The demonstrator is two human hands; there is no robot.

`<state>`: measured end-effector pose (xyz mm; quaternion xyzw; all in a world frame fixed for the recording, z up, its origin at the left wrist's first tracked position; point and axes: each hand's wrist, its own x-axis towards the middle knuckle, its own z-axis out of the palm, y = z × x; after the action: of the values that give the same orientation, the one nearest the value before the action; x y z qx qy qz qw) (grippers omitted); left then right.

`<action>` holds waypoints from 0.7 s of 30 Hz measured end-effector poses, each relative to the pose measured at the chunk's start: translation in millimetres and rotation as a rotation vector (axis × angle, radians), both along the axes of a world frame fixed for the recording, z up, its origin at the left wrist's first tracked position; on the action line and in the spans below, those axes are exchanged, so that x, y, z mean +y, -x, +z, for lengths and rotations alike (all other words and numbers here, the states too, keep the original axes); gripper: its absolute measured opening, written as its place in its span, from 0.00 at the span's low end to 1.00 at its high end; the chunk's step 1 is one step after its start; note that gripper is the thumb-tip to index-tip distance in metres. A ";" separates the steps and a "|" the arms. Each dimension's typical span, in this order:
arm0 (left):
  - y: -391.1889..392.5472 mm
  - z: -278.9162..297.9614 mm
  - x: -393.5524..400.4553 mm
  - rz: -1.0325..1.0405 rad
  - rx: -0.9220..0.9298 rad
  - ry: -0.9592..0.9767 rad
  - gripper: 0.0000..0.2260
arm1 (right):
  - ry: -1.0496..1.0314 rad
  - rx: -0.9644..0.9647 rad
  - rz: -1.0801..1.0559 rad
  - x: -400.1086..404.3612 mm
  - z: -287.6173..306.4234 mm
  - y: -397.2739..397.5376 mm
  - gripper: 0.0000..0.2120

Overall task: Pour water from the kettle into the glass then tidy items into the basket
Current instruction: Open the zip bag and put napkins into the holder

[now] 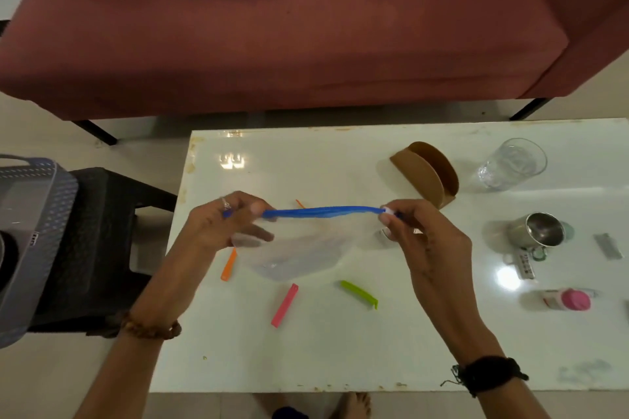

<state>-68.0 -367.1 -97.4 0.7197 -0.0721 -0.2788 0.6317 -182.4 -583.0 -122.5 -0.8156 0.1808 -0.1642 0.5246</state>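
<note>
Your bare foot (354,403) shows below the near edge of the white table (340,350); wrists carry a beaded bracelet (153,328) on the left, a black band (490,372) on the right
Your left hand (224,224): fingers pinched on one end of a blue sealing clip (323,211)
Your right hand (425,238): thumb and fingertips pinched on the clip's other end
Clear plastic bag (292,255): hangs from the clip, held above the tabletop between both hands
Loose clips on the table: orange (228,265) under the left hand, pink (285,305) and green (360,294) nearer you
Glass (512,163): upright at the far right of the table, well apart from your hands; whether it holds water cannot be told
Brown holder (425,173): left of the glass
Steel cup (537,231), pink-capped bottle (568,299): right side
Grey perforated basket (30,214): off the table at far left, on a dark stool (102,235)
Maroon sofa (289,27): beyond the table
</note>
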 end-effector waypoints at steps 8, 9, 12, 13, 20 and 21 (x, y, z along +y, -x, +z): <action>12.7 15.5 -13.1 -0.260 -0.011 -0.178 0.09 | -0.027 -0.062 0.076 13.8 18.8 -26.3 0.03; 14.2 14.6 -15.8 -0.224 -0.007 -0.183 0.09 | -0.010 -0.056 0.093 17.1 20.1 -28.1 0.02; 19.7 5.7 -21.3 -0.116 -0.006 -0.195 0.04 | -0.033 -0.027 0.102 28.2 21.2 -31.7 0.06; 21.5 3.6 -21.9 -0.074 0.009 -0.191 0.05 | -0.037 -0.019 0.078 32.7 21.3 -31.3 0.11; 34.1 -4.7 -25.7 0.152 0.180 0.019 0.07 | -0.153 0.068 0.147 69.9 20.9 -18.1 0.20; 35.8 -5.2 -26.2 0.153 0.199 0.049 0.08 | -0.184 0.087 0.196 72.1 20.4 -17.2 0.20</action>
<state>-103.8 -393.3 -102.6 0.6761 0.0395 -0.2980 0.6727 -165.2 -511.0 -102.1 -0.7840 0.1373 -0.0594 0.6025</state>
